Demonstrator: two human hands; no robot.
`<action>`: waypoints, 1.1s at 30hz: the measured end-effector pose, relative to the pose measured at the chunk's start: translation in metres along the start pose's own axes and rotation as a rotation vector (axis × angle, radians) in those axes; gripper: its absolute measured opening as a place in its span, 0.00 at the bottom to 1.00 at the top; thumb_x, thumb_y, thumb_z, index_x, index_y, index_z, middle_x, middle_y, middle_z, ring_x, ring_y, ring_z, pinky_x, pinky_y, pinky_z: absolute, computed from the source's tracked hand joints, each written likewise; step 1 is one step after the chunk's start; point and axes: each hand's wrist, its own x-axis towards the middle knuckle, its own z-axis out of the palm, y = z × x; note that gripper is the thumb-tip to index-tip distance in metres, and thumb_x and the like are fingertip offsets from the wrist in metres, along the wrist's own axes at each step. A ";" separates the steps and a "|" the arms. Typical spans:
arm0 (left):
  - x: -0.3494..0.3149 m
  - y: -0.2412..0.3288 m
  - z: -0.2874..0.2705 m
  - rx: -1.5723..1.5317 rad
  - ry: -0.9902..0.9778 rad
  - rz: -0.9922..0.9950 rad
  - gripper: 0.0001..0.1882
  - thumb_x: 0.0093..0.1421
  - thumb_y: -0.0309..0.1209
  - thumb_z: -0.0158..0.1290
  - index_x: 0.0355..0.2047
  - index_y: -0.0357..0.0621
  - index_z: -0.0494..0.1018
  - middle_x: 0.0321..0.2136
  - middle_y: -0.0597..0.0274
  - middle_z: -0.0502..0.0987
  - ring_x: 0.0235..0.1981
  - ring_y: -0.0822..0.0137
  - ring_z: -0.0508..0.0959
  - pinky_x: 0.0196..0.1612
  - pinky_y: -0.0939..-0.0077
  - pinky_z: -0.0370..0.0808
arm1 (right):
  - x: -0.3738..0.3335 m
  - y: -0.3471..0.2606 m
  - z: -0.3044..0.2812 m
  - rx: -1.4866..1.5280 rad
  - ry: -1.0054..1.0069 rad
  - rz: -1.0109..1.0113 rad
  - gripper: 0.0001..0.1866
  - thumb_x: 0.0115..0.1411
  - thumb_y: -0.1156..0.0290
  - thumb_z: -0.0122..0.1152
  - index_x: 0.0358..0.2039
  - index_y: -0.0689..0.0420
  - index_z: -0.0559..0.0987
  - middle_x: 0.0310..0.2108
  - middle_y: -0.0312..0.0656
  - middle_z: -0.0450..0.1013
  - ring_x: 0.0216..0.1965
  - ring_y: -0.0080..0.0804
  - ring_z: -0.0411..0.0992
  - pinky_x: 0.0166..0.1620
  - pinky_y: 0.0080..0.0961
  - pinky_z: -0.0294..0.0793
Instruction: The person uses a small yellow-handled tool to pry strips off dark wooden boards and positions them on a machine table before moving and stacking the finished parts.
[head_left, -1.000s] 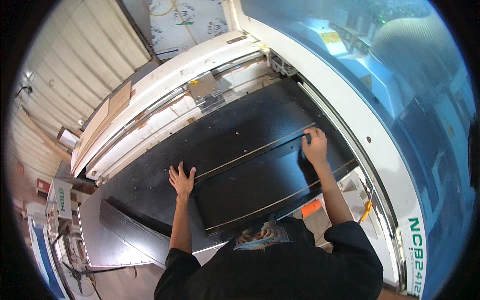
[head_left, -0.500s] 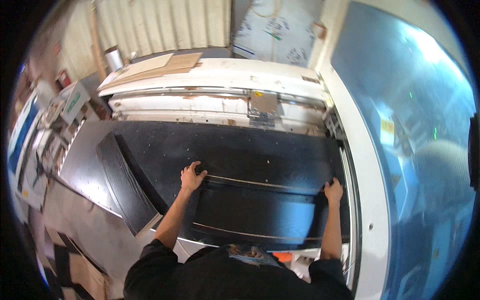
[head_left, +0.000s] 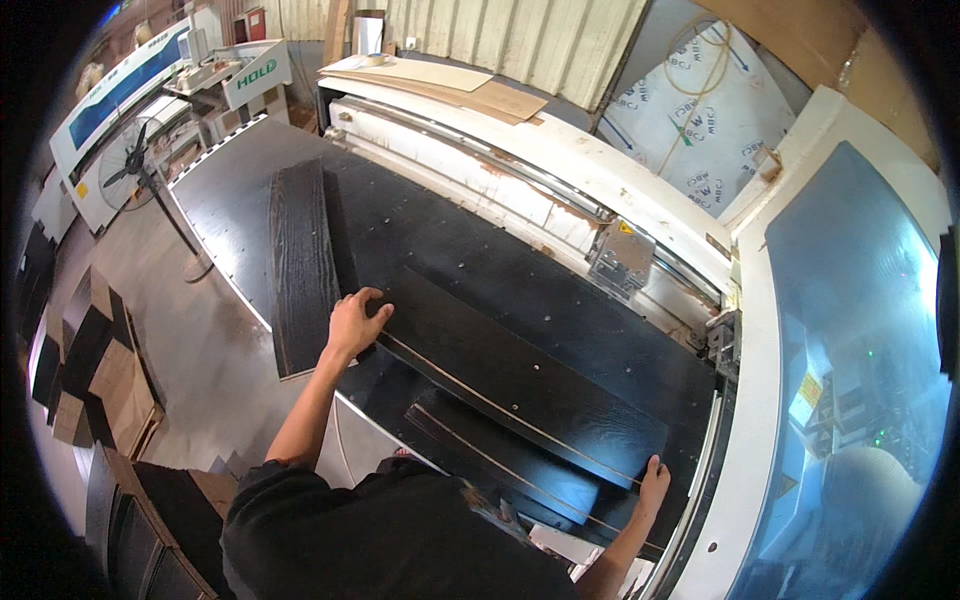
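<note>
A long black wood-grain panel [head_left: 525, 375] lies across the dark machine table [head_left: 440, 235], its pale near edge facing me. My left hand [head_left: 356, 322] closes on its left end, thumb and index finger slightly apart at the corner. At the other end my right hand [head_left: 653, 486] grips the near right corner, with part of the fingers hidden. Closer to my body lies a second black panel [head_left: 520, 460], parallel to the first and touched by neither hand. A third black panel [head_left: 303, 250] slants beyond my left hand, its near end overhanging the table edge.
A metal carriage [head_left: 622, 255] sits on the rail behind the table. A blue-tinted machine cover [head_left: 850, 290] stands at the right. Flat boards [head_left: 440, 80] rest on the white beam. On the left floor are a standing fan [head_left: 138, 160] and stacked panels [head_left: 150, 500].
My view has turned, so the table now runs diagonally and more of the left floor shows. Both hands stay at the ends of the same panel.
</note>
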 end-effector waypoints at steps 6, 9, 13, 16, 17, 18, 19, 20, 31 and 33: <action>-0.013 -0.042 -0.030 0.226 0.200 -0.057 0.21 0.59 0.46 0.61 0.47 0.46 0.80 0.39 0.45 0.80 0.45 0.44 0.78 0.50 0.54 0.74 | -0.036 0.004 0.050 0.177 -0.036 -0.008 0.25 0.70 0.54 0.58 0.45 0.69 0.75 0.38 0.43 0.73 0.39 0.30 0.68 0.46 0.30 0.69; -0.003 -0.067 -0.043 0.273 0.187 -0.094 0.22 0.59 0.46 0.61 0.49 0.48 0.79 0.43 0.45 0.79 0.46 0.43 0.77 0.51 0.52 0.73 | -0.045 -0.001 0.080 0.243 -0.090 0.024 0.27 0.70 0.53 0.58 0.49 0.70 0.75 0.40 0.45 0.74 0.41 0.32 0.68 0.48 0.32 0.69; 0.020 -0.114 -0.034 0.130 0.201 0.050 0.29 0.58 0.47 0.63 0.58 0.54 0.73 0.60 0.39 0.69 0.63 0.39 0.66 0.63 0.47 0.65 | -0.071 -0.028 0.149 0.385 0.038 0.089 0.30 0.70 0.51 0.57 0.55 0.69 0.72 0.48 0.48 0.72 0.48 0.35 0.68 0.55 0.34 0.67; 0.013 -0.110 -0.022 0.182 0.137 0.047 0.34 0.59 0.50 0.62 0.64 0.58 0.67 0.68 0.34 0.56 0.70 0.34 0.52 0.67 0.36 0.53 | -0.130 -0.093 0.194 0.491 -0.203 0.173 0.26 0.71 0.56 0.55 0.58 0.65 0.68 0.54 0.47 0.69 0.54 0.37 0.66 0.60 0.36 0.64; 0.012 -0.104 -0.017 0.136 0.088 0.040 0.35 0.59 0.50 0.62 0.65 0.59 0.65 0.69 0.32 0.53 0.72 0.32 0.48 0.68 0.32 0.50 | -0.152 -0.105 0.209 0.520 -0.247 0.141 0.22 0.71 0.59 0.55 0.55 0.63 0.69 0.51 0.45 0.69 0.52 0.34 0.65 0.59 0.37 0.64; 0.008 -0.104 -0.014 0.152 0.079 0.038 0.36 0.60 0.52 0.61 0.66 0.60 0.65 0.69 0.33 0.52 0.72 0.32 0.48 0.67 0.32 0.50 | -0.168 -0.106 0.226 0.581 -0.337 0.123 0.20 0.70 0.59 0.56 0.53 0.62 0.70 0.50 0.44 0.70 0.52 0.34 0.65 0.60 0.37 0.63; 0.001 -0.102 -0.014 0.169 0.078 0.027 0.36 0.59 0.54 0.60 0.66 0.60 0.65 0.69 0.32 0.52 0.72 0.31 0.48 0.67 0.30 0.49 | -0.190 -0.121 0.234 0.507 -0.448 0.034 0.18 0.70 0.61 0.57 0.52 0.60 0.70 0.48 0.42 0.71 0.50 0.33 0.66 0.57 0.36 0.66; -0.004 -0.106 -0.017 0.196 0.085 0.011 0.37 0.59 0.55 0.60 0.65 0.60 0.65 0.69 0.31 0.52 0.71 0.30 0.47 0.67 0.30 0.48 | -0.201 -0.123 0.243 0.567 -0.655 0.069 0.17 0.69 0.63 0.58 0.51 0.61 0.70 0.45 0.42 0.72 0.44 0.32 0.72 0.49 0.31 0.74; -0.017 -0.175 -0.050 0.222 0.188 -0.274 0.42 0.59 0.63 0.56 0.70 0.64 0.60 0.70 0.27 0.47 0.71 0.28 0.51 0.68 0.38 0.56 | -0.234 -0.163 0.234 0.397 -1.231 -0.167 0.10 0.71 0.70 0.55 0.46 0.63 0.75 0.37 0.43 0.80 0.36 0.25 0.78 0.44 0.24 0.79; -0.010 -0.178 -0.053 0.184 0.213 -0.266 0.42 0.59 0.62 0.57 0.69 0.62 0.62 0.70 0.25 0.49 0.69 0.30 0.55 0.67 0.45 0.61 | -0.230 -0.165 0.229 0.404 -1.205 -0.119 0.09 0.71 0.71 0.55 0.46 0.62 0.75 0.36 0.43 0.80 0.36 0.25 0.78 0.44 0.23 0.79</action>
